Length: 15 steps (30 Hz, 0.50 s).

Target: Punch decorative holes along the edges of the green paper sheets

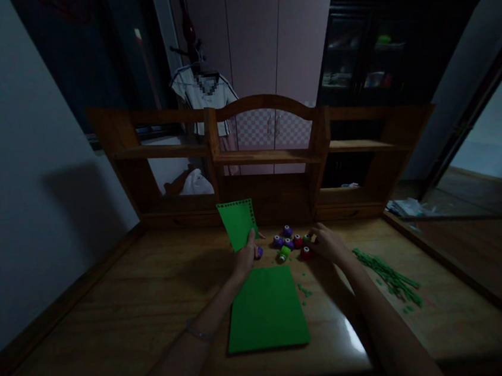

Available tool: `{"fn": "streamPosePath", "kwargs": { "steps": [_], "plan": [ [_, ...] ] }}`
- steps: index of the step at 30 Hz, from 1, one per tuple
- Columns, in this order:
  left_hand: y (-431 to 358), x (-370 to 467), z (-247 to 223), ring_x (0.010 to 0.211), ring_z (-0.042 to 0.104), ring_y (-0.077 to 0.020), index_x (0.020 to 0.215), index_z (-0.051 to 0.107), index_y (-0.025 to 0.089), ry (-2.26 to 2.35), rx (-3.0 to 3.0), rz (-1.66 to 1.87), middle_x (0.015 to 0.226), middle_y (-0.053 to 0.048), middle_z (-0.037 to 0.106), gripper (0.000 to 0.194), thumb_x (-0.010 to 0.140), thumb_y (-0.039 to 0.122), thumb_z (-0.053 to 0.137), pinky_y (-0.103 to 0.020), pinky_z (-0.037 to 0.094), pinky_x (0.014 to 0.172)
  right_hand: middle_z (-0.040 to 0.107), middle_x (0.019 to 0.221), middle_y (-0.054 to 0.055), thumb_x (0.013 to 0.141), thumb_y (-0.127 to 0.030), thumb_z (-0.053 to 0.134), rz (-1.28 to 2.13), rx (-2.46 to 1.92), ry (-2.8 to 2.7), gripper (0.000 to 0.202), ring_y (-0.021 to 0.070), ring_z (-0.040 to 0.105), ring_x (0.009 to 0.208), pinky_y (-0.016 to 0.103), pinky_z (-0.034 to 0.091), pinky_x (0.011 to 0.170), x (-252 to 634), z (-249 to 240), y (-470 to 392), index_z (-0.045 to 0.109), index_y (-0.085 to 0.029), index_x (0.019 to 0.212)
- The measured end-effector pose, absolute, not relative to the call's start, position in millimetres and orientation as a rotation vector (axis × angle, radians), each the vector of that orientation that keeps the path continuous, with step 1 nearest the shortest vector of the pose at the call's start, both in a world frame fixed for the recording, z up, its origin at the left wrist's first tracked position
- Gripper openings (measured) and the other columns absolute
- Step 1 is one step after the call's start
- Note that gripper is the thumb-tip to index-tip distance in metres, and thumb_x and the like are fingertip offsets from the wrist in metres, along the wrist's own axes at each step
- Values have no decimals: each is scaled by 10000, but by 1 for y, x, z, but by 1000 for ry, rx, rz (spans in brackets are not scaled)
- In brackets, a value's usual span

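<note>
My left hand (248, 255) is closed on the lower right edge of a green sheet (237, 222), held up tilted. Small holes run along the sheet's top and right edges. One purple craft punch (260, 251) shows right beside these fingers; whether they touch it I cannot tell. The fingertips of my right hand (326, 243) close on a small green craft punch (307, 239), partly hidden. Next to it sit red punches (306, 253), several purple punches (277, 241) and a light green punch (284, 253) lying on its side. A stack of green sheets (267, 309) lies between my forearms.
Thin green strips (388, 275) lie piled on the wooden table (157, 317) at the right. Small green scraps (304, 292) are scattered beside the stack. A wooden shelf unit (270, 159) runs along the table's back edge. Behind it stand a pink wardrobe (254, 44) and a dark cabinet (366, 50).
</note>
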<state>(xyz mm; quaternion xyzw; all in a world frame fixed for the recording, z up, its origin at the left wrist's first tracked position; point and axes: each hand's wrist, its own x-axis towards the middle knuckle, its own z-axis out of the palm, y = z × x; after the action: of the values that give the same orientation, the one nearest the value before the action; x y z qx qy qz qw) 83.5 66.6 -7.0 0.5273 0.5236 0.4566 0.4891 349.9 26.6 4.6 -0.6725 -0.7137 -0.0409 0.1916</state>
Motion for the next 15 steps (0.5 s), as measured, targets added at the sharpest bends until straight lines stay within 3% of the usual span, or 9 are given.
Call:
{"fn": "streamPosePath", "kwargs": {
  "steps": [9,15],
  "plan": [
    [63,84,-2,433,455,-128,359,406,194,1298,1251,1123,401,-2,443,650,751,712,385,-265,335,530,526,928,43,793,-408,606,-133,-1894,-2002,227,126,538,746,214,349,632,350,3,28,618,-200,884],
    [64,84,-4,419,429,-125,416,476,194,1218,1248,1149,396,16,423,600,748,691,423,-260,334,514,524,963,50,780,-397,621,-107,-1943,-1991,242,134,545,780,217,353,652,349,5,27,626,-204,925]
  ]
}}
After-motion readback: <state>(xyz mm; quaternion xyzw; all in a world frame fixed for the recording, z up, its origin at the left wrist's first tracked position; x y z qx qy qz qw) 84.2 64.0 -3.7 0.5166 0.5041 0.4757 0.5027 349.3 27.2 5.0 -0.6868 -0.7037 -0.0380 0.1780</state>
